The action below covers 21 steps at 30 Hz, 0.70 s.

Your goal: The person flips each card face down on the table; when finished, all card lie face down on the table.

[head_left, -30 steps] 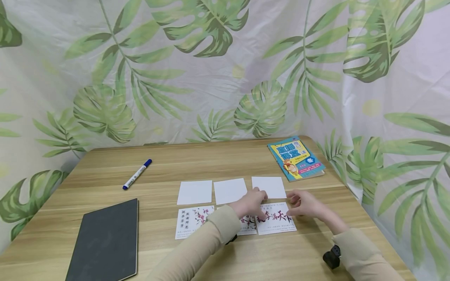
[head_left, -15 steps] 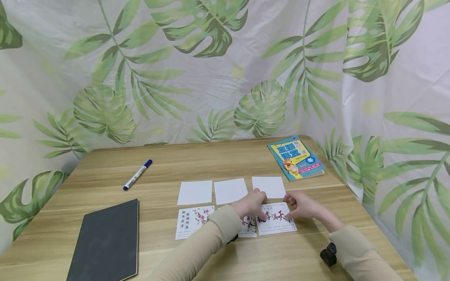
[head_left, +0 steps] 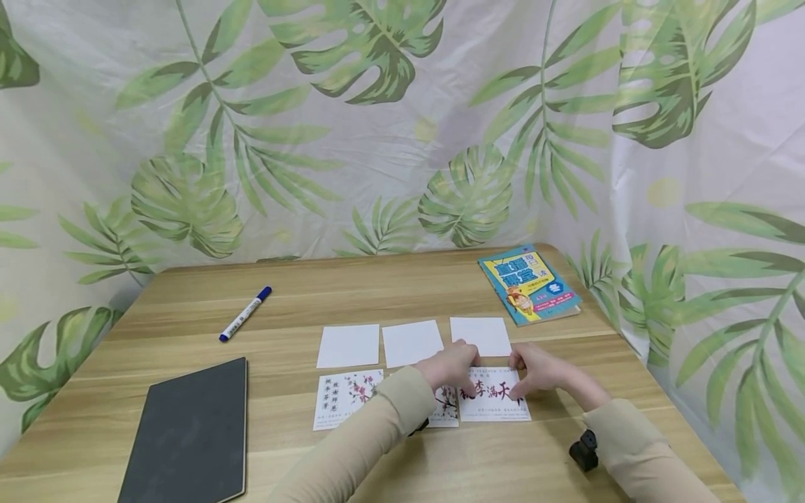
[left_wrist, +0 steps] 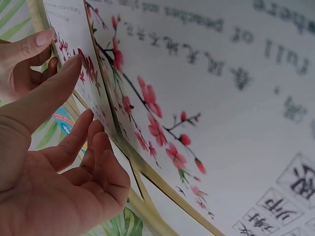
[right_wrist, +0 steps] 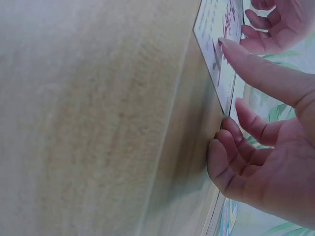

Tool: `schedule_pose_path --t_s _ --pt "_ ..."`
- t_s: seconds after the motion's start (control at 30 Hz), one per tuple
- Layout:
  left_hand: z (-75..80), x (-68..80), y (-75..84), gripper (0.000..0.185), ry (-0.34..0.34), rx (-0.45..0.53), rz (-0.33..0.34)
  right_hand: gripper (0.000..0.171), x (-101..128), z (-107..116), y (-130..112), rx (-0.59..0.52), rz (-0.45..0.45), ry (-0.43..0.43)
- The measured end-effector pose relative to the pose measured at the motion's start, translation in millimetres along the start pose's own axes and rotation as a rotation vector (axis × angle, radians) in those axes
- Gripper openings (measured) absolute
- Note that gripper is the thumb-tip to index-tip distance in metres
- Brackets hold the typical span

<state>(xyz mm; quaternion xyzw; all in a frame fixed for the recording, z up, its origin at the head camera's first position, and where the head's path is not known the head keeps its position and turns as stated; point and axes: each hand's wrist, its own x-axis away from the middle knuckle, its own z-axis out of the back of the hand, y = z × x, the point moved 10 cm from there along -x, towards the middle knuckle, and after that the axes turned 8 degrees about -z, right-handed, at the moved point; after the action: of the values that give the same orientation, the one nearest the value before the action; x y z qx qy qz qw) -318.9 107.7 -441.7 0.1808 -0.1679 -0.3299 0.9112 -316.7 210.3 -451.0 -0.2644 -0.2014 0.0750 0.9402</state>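
Left hand (head_left: 451, 366) and right hand (head_left: 539, 370) pinch the card (head_left: 493, 405) with curled fingers (left_wrist: 54, 83), near the counter's (head_left: 377, 286) right edge.

The middle printed card (head_left: 447, 407) in the tabletop's near row is largely covered by the left hand (head_left: 450, 366) and sleeve. The red-lettered card (head_left: 494, 404) is partly masked by both hands; its small print cannot be read. The black notebook (head_left: 189, 433) is cut off at the lower edge. Contact of the right hand (head_left: 541, 370) fingertips with the card cannot be determined.
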Motion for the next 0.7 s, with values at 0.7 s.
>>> schedule_pose_path --t_s 0.7 --pt "3.6 2.6 4.7 0.055 0.043 -0.1 -0.004 0.032 7.6 2.1 10.2 -0.27 -0.045 -0.074"
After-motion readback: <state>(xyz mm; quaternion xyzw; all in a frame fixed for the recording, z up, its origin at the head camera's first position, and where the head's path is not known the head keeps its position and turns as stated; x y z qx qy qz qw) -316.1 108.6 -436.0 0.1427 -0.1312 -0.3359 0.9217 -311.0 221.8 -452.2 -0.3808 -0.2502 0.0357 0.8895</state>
